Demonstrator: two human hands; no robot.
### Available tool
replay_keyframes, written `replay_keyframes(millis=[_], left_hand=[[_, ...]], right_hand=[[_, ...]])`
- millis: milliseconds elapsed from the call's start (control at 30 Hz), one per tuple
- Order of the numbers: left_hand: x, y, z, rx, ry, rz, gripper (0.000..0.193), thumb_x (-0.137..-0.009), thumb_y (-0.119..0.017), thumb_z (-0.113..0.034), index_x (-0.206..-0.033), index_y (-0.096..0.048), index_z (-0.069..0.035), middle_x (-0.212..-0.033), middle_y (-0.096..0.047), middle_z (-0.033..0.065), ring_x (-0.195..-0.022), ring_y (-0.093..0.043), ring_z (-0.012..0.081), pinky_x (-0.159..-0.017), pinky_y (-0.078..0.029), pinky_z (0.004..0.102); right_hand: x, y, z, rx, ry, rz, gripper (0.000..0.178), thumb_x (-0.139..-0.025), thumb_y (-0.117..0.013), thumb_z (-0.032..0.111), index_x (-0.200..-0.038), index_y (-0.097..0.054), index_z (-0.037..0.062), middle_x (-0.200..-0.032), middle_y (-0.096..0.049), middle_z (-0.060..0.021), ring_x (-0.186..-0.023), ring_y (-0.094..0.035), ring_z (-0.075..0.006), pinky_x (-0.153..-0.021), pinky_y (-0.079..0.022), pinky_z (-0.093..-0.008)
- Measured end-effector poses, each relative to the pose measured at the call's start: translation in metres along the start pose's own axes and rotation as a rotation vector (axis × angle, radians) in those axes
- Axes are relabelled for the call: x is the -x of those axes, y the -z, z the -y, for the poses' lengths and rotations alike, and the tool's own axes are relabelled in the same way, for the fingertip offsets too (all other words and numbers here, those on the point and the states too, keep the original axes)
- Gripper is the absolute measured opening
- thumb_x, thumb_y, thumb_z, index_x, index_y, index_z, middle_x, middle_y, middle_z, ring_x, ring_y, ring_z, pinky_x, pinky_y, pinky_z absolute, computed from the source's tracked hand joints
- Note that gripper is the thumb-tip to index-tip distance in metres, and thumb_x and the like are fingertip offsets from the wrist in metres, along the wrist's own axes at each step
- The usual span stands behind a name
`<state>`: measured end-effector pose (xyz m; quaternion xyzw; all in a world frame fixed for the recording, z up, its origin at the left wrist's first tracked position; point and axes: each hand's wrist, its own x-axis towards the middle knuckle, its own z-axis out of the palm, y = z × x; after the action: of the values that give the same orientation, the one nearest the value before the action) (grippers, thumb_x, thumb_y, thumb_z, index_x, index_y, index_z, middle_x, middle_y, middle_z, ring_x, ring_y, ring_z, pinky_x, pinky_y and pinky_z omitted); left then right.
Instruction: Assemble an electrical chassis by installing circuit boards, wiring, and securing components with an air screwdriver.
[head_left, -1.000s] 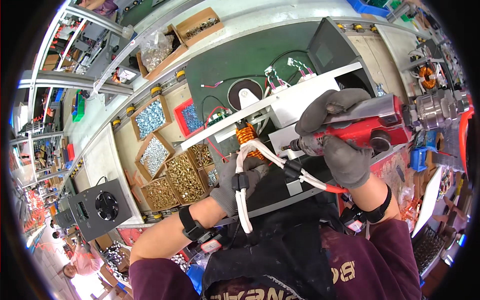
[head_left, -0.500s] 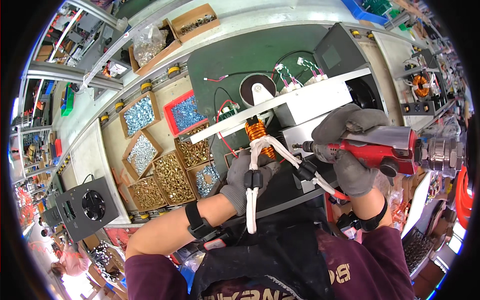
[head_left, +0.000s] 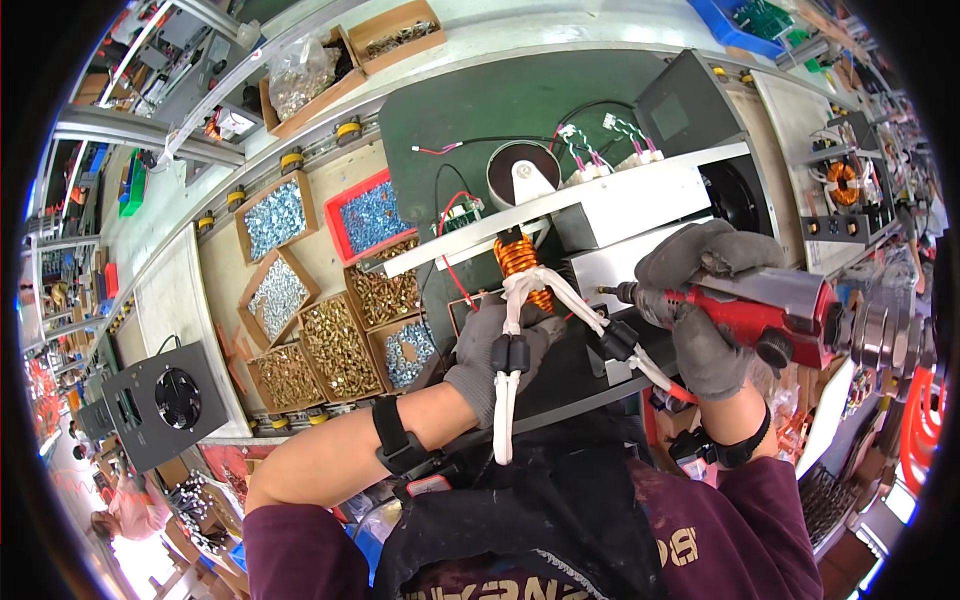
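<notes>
My right hand [head_left: 708, 345], in a grey glove, is wrapped round a red and silver power driver [head_left: 750, 318]. The driver's bit points left toward the metal chassis [head_left: 640, 215] and ends close beside its silver block. My left hand [head_left: 490, 345], also gloved, curls in at the lower end of an orange copper-wound coil [head_left: 517, 257]. What its fingers hold is hidden behind the coil and cables. Thick white sleeved cables [head_left: 530, 283] come off the coil, each with a black clip-on ferrite; one runs down over my left hand, the other toward my right wrist.
Cardboard boxes of brass-coloured screws [head_left: 340, 345] and a red bin of bluish screws [head_left: 372, 218] stand left of the chassis. A round capacitor [head_left: 522, 173] and loose wire plugs sit behind its plate. A dark fan panel [head_left: 165, 400] lies far left; red hose [head_left: 920, 430] hangs at right.
The whole view has shifted slightly, so the chassis and hands appear a little further right. Both hands and the driver keep nearly the same place relative to the chassis.
</notes>
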<state>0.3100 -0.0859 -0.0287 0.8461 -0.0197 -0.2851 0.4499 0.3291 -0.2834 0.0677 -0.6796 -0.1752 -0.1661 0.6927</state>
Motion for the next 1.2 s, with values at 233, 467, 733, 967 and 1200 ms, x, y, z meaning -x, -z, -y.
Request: replay_keyframes(millis=[233, 467, 733, 967, 1200], left_hand=[[-0.005, -0.015, 0.016, 0.528, -0.063, 0.021, 0.035, -0.083, -0.059, -0.009, -0.116, -0.048, -0.002, -0.099, -0.060, 0.0109, -0.087, -0.059, 0.0165, -0.072, -0.049, 0.0268], [-0.014, 0.002, 0.012, 0.798, 0.216, 0.179, 0.021, -0.086, -0.049, -0.009, -0.106, -0.054, -0.004, -0.081, -0.058, 0.0102, -0.072, -0.060, 0.0193, -0.063, -0.050, 0.0281], [0.032, 0.119, -0.010, -0.008, -0.617, 0.162, 0.034, -0.088, -0.052, -0.013, -0.121, -0.054, -0.004, -0.101, -0.060, 0.0078, -0.097, -0.055, 0.0155, -0.086, -0.043, 0.0294], [0.104, 0.248, 0.178, -0.115, 0.112, -0.739, 0.032, -0.083, -0.057, -0.021, -0.107, -0.061, 0.000, -0.100, -0.064, 0.0112, -0.092, -0.059, 0.0173, -0.081, -0.045, 0.0283], [0.116, 0.224, 0.302, -0.576, 0.413, -0.619, 0.032, -0.088, -0.048, -0.016, -0.114, -0.056, 0.000, -0.105, -0.061, 0.0090, -0.088, -0.057, 0.0174, -0.080, -0.044, 0.0297]], right_hand=[[-0.001, -0.004, 0.002, 0.132, -0.007, 0.056, 0.040, -0.069, -0.057, -0.009, -0.100, -0.038, 0.0058, -0.084, -0.059, -0.0120, -0.072, -0.061, -0.0166, -0.066, -0.050, -0.0271], [-0.001, -0.013, -0.004, 0.097, -0.045, 0.149, 0.036, -0.070, -0.052, -0.011, -0.097, -0.036, 0.0066, -0.083, -0.055, -0.0106, -0.074, -0.057, -0.0152, -0.068, -0.047, -0.0265], [0.002, -0.014, 0.003, 0.008, -0.073, 0.111, 0.032, -0.076, -0.059, -0.008, -0.100, -0.043, 0.0061, -0.083, -0.056, -0.0101, -0.072, -0.057, -0.0160, -0.065, -0.049, -0.0286], [-0.003, -0.015, 0.028, -0.112, -0.291, 0.019, 0.041, -0.079, -0.067, 0.019, -0.111, -0.046, 0.0045, -0.092, -0.057, -0.0133, -0.073, -0.056, -0.0175, -0.063, -0.047, -0.0303], [0.002, -0.006, 0.084, 0.349, -0.058, 0.082, 0.028, -0.079, -0.063, 0.004, -0.106, -0.056, 0.0051, -0.102, -0.059, -0.0063, -0.089, -0.058, -0.0132, -0.076, -0.048, -0.0270]])
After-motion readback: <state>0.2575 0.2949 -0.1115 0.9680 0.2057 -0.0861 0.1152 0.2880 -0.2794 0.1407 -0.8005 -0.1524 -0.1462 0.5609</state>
